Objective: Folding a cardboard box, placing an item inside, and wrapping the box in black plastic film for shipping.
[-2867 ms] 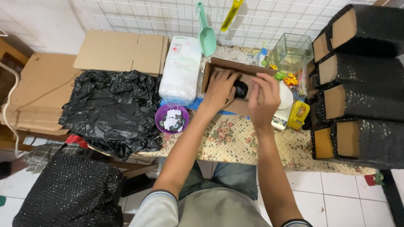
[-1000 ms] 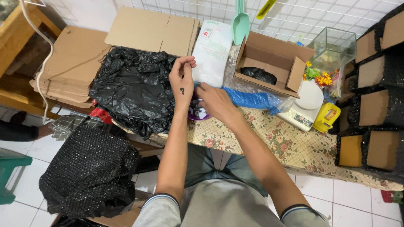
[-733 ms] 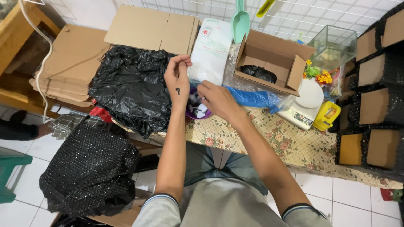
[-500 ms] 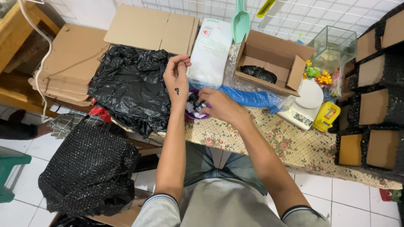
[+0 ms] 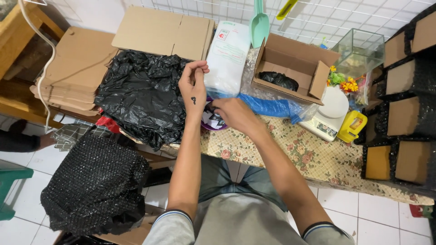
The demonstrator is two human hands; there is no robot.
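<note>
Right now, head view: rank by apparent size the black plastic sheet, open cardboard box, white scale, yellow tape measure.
Largest to smallest:
1. black plastic sheet
2. open cardboard box
3. white scale
4. yellow tape measure
All lie on the same table at similar depth, so order holds.

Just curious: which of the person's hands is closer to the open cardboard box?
Right. The right hand lies over the purple bowl, just left of the open cardboard box; the left hand is raised farther left.
</note>
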